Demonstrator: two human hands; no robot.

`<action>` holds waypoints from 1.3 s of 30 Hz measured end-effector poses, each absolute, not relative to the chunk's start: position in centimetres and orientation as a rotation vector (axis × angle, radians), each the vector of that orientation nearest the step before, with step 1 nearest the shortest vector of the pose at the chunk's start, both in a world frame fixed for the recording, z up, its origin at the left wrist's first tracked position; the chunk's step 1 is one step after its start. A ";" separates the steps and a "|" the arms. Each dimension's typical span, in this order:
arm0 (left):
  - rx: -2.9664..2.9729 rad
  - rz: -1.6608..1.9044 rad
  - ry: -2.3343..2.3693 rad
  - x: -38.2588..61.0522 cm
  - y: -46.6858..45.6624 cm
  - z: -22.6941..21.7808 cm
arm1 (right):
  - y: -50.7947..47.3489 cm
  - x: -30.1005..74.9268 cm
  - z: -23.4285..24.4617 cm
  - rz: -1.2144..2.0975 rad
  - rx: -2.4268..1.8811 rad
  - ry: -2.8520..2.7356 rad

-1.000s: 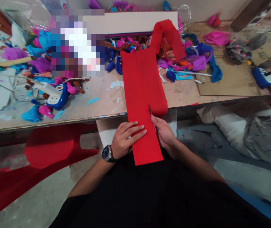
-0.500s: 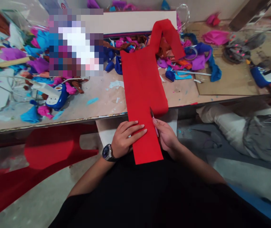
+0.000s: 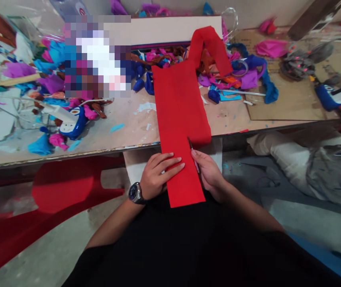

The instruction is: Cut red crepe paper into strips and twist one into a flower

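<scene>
A long red sheet [image 3: 178, 103], crepe paper or thin cloth, runs from the worktable over its near edge towards my lap. My left hand [image 3: 158, 171], with a watch on its wrist, lies over the sheet's left side; its fingers stretch across the top and its thumb is hidden, apparently underneath. At the sheet's right edge my right hand [image 3: 208, 171] pinches a slim pointed blade [image 3: 190, 143]. The blade's dark tip rests at the inner corner where the narrow near part meets the wider far part. Its full shape is hidden by the fingers.
Crumpled coloured scraps [image 3: 51, 83] cover the left and back of the table [image 3: 122, 131]. A blue-and-white power strip [image 3: 73, 123] and cables lie at left, a tape ring [image 3: 240, 67] and cardboard [image 3: 273, 105] at right. A red chair [image 3: 65, 183] stands at lower left.
The view has shifted slightly. My right thumb and the blade have moved a touch to the left; my left hand and the red sheet look nearly the same.
</scene>
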State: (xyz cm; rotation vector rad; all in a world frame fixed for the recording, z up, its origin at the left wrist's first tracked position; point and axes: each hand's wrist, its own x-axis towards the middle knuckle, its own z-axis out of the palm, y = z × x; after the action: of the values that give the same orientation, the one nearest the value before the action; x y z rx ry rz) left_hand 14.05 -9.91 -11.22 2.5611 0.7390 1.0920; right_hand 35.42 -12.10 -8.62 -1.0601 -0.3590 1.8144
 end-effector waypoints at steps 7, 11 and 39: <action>2.569 1.081 0.744 14.1 -10.2 -10.9 | -11.9 35.4 -8.7 1.806 -1.070 -0.329; 2.556 1.081 0.764 14.0 -10.2 -11.1 | -12.4 35.7 -8.6 1.815 -1.113 -0.306; 2.571 1.065 0.727 14.2 -11.4 -10.8 | -11.2 35.3 -8.7 1.771 -1.072 -0.321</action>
State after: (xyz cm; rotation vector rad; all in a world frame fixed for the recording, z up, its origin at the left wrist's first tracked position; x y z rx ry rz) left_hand 14.24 -11.40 -10.82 2.5707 0.7266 1.0649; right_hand 35.32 -11.16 -8.72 -1.0716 -0.3215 1.7714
